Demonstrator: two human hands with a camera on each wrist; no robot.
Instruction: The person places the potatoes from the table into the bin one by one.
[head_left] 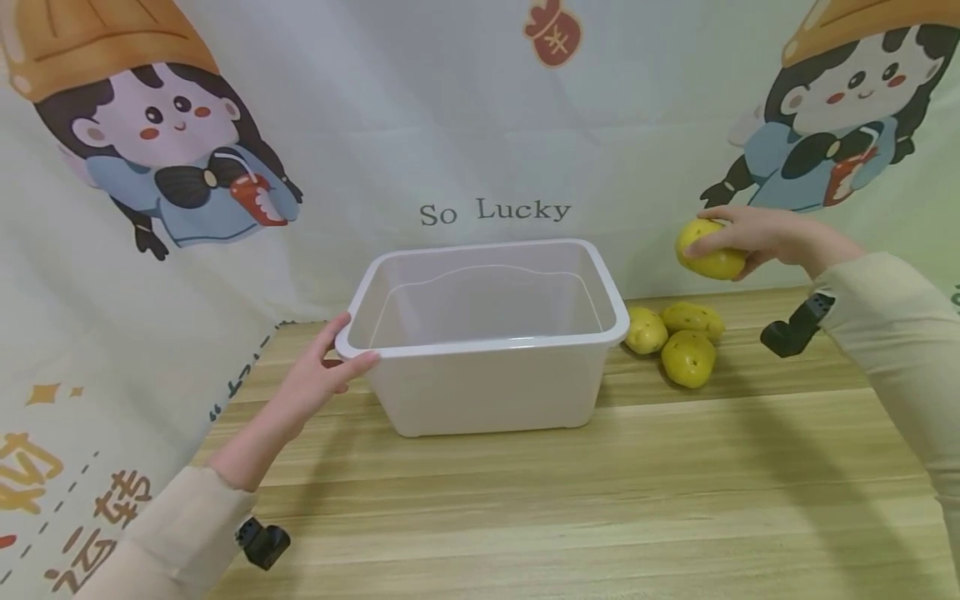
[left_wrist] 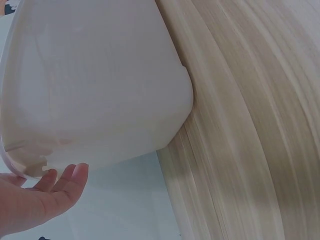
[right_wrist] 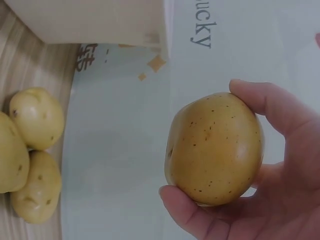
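Observation:
My right hand (head_left: 757, 237) holds a yellow potato (head_left: 712, 250) in the air, right of the bin and higher than its rim. Thumb and fingers wrap the potato's sides in the right wrist view, where its speckled skin (right_wrist: 217, 150) faces the camera. My left hand (head_left: 318, 371) grips the near left corner of a white plastic bin (head_left: 487, 387), thumb at the front rim and fingers at the left side. Fingertips (left_wrist: 75, 180) show just under the rim in the left wrist view. Part of the bin's floor is hidden behind its front wall.
Three more potatoes (head_left: 688, 358) lie together on the wooden table (head_left: 570, 508), beside the bin's right wall. Behind the bin hangs a printed cloth (head_left: 360, 100) with cartoon figures and lettering, which also runs down the left side. A black wrist camera (head_left: 798, 325) sticks out from the right sleeve.

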